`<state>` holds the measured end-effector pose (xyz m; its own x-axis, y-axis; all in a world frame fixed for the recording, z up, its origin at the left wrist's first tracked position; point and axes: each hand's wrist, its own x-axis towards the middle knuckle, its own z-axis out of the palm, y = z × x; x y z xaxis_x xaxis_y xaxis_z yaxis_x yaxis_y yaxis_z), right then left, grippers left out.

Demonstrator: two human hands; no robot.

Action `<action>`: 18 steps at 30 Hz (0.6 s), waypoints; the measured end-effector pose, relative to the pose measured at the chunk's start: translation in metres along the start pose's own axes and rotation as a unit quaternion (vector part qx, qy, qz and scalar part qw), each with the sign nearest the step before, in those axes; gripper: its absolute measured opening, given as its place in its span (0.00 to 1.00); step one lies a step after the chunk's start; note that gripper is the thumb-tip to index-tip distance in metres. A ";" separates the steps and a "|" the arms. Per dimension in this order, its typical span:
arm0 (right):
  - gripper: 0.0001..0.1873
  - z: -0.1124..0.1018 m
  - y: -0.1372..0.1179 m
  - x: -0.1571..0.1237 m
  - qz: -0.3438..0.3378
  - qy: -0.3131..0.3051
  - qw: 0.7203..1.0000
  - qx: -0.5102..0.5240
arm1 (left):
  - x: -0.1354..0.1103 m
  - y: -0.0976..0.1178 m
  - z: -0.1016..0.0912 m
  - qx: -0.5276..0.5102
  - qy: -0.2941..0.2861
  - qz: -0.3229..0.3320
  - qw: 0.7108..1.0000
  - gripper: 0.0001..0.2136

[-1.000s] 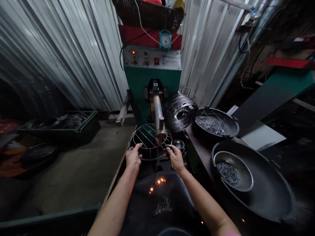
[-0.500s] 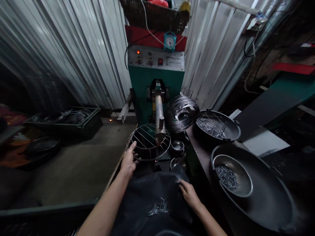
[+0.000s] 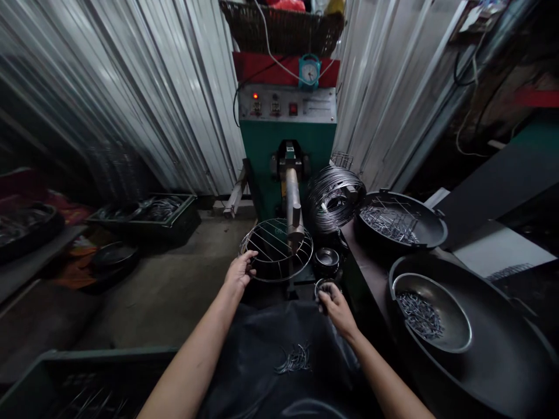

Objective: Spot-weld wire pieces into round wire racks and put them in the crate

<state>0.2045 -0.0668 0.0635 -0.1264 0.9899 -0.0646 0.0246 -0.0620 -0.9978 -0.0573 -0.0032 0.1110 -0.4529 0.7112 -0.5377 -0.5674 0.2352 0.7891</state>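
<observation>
Rack point(image 3: 273, 241) stays at the arm's point(image 3: 292, 195) tip, left hand point(image 3: 239, 272) pinching its near-left rim, while right hand point(image 3: 336, 306), on it a second ago, is now up from the apron point(image 3: 257, 349) by a bowl point(image 3: 317, 288), fingers curled, can't tell if pinching anything, so steadying looks one-handed.

No legible text or numbers

Teal clock point(image 3: 310, 72) just below wicker basket point(image 3: 283, 34) w/ red stuff point(image 3: 288, 4) in it – corrugated metal wall point(image 3: 192, 87) behind. L of view: green crate point(image 3: 183, 227) on flr point(image 3: 174, 262), w/ metal pcs point(image 3: 163, 208) inside. Upper R – white cable point(image 3: 476, 73) hanging down.
</observation>
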 end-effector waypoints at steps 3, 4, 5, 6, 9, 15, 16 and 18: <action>0.15 0.025 -0.034 0.017 -0.031 -0.010 0.999 0.043 | -0.008 -0.006 -0.002 -0.012 -0.011 0.030 0.999 0.18; 0.15 0.033 -0.040 0.022 -0.041 -0.013 0.998 0.046 | -0.011 -0.008 -0.001 -0.011 -0.013 0.037 0.999 0.19; 0.14 0.040 -0.043 0.027 -0.051 -0.016 0.998 0.044 | -0.014 -0.009 0.000 -0.012 -0.014 0.043 0.999 0.19; 0.13 0.046 -0.043 0.030 -0.060 -0.017 0.997 0.037 | -0.016 -0.010 0.001 -0.014 -0.013 0.048 0.999 0.20; 0.10 0.057 -0.035 0.036 -0.075 -0.009 0.997 -0.003 | -0.023 -0.011 0.004 -0.024 -0.004 0.067 0.997 0.21; 0.07 0.054 -0.029 0.037 -0.094 0.006 0.993 -0.074 | -0.027 -0.014 0.006 -0.032 0.011 0.085 0.996 0.22; 0.07 0.053 -0.031 0.038 -0.092 0.008 0.993 -0.076 | -0.027 -0.015 0.006 -0.032 0.011 0.083 0.996 0.22; 0.07 0.053 -0.033 0.039 -0.083 0.009 0.994 -0.069 | -0.026 -0.016 0.007 -0.031 0.015 0.084 0.996 0.23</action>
<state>0.1463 -0.0327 0.0933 -0.1230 0.9872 0.1016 0.1412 0.1187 -0.9828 -0.0317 -0.0214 0.1144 -0.5647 0.7169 -0.4088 -0.5224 0.0730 0.8496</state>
